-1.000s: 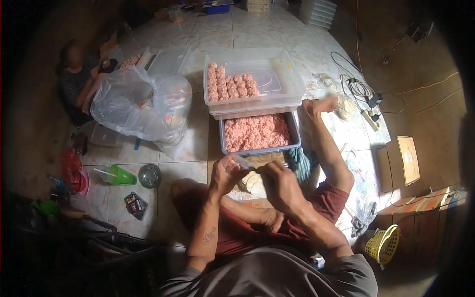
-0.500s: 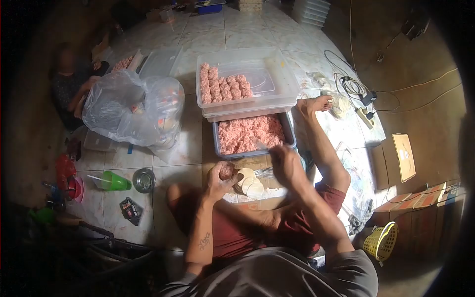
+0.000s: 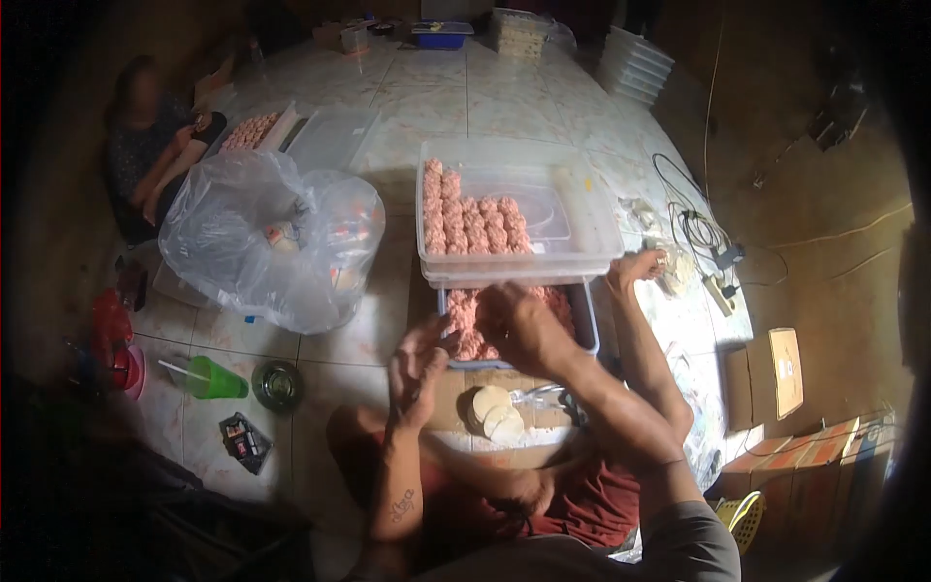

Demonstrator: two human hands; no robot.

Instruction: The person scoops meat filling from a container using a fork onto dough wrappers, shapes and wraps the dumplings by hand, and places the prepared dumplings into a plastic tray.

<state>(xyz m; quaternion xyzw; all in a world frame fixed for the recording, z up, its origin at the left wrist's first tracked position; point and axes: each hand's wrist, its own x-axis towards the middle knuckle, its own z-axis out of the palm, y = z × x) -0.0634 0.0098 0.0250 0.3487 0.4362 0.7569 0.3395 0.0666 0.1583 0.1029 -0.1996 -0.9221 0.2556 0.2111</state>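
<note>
My left hand is at the left front corner of a grey tub, its fingers curled; what they hold is in shadow. My right hand reaches over the pink minced meat in that tub. Its fingers are closed and blurred, and whatever they grip is hidden. Below the hands, a small stack of round pale wrappers lies on cardboard, beside a shiny metal utensil. Behind the tub, a clear plastic box holds rows of meat dumplings.
A large clear plastic bag stands to the left, with another person seated behind it. Nearer are a green cup, a glass ashtray and a small dark packet. Cables lie at the right.
My right hand has moved from beside the tub to over the meat. The left hand, which held a meat-filled dumpling, has come up to the tub's edge. The view has tilted up.
</note>
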